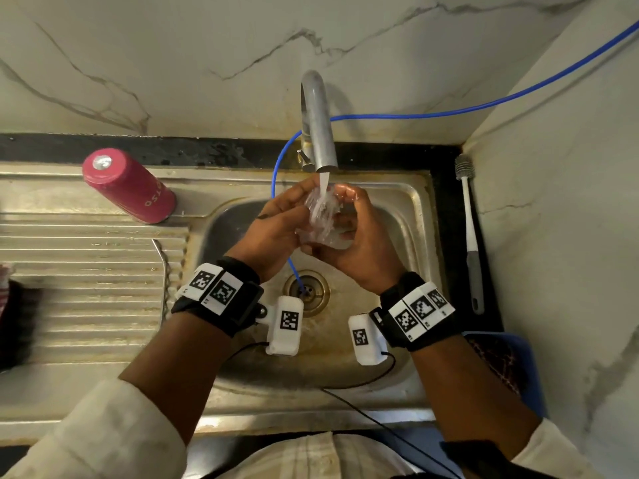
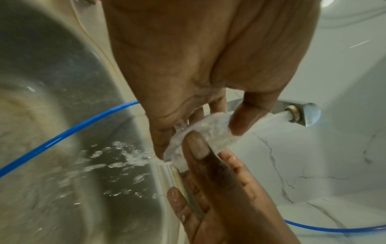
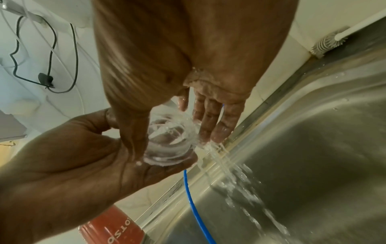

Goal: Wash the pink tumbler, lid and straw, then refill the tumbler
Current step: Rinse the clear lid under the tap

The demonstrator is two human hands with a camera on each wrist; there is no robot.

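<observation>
Both hands hold the clear lid (image 1: 323, 216) under the running tap (image 1: 318, 122), over the sink bowl. My left hand (image 1: 294, 205) grips the lid from the left, thumb on its rim (image 2: 240, 120). My right hand (image 1: 345, 209) holds it from the right, its thumb (image 3: 133, 132) across the lid (image 3: 169, 142) and its fingers (image 3: 213, 118) behind it. Water splashes off the lid (image 2: 200, 132) into the bowl. The pink tumbler (image 1: 128, 186) stands upside down on the drainboard at the left. A thin metal straw (image 1: 161, 267) lies on the drainboard near the bowl's edge.
A blue hose (image 1: 484, 105) runs from the right wall past the tap and down to the drain (image 1: 306, 288). A grey-and-white bottle brush (image 1: 468, 233) lies on the black counter to the right of the steel sink (image 1: 408, 198). Marble wall stands behind and to the right.
</observation>
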